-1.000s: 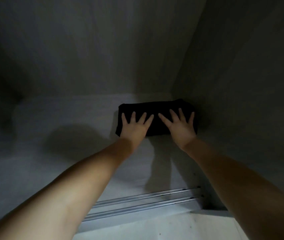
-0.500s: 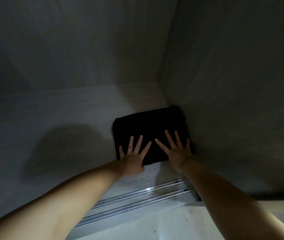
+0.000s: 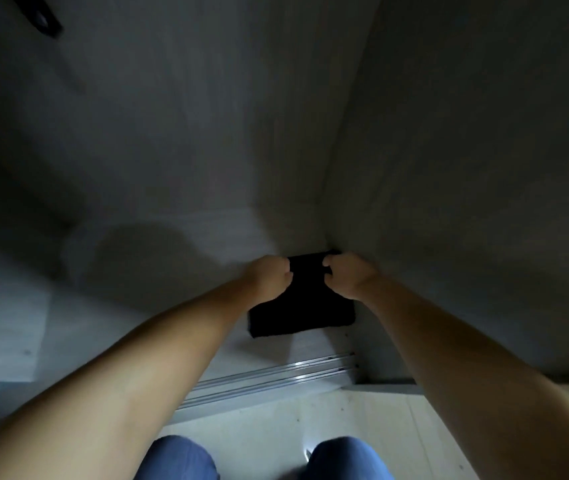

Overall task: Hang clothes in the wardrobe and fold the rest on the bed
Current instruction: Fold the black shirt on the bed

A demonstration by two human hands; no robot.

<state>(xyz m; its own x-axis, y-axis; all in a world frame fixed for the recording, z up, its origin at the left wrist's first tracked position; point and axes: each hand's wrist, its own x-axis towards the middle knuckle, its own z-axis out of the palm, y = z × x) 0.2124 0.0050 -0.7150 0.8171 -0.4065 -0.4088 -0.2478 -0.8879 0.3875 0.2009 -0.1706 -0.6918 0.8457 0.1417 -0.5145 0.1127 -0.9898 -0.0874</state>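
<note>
Both hands, flat a moment ago, now curl: left hand (image 3: 269, 277) and right hand (image 3: 347, 275) gripping the folded black garment (image 3: 305, 315) in the wardrobe floor's (image 3: 172, 271) right corner, probably repositioning it.

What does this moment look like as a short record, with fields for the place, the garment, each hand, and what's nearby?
place: inside a dim wardrobe, at its floor, right rear corner
garment: folded black garment, lying flat on the floor against the right side wall
left hand: fingers curled, at the garment's left far edge
right hand: fingers curled, at the garment's right far edge
grip: both seem to hold the fabric; fingertips hidden
nearby: metal sliding-door track along the front edge; blue-trousered knees at the bottom
</note>
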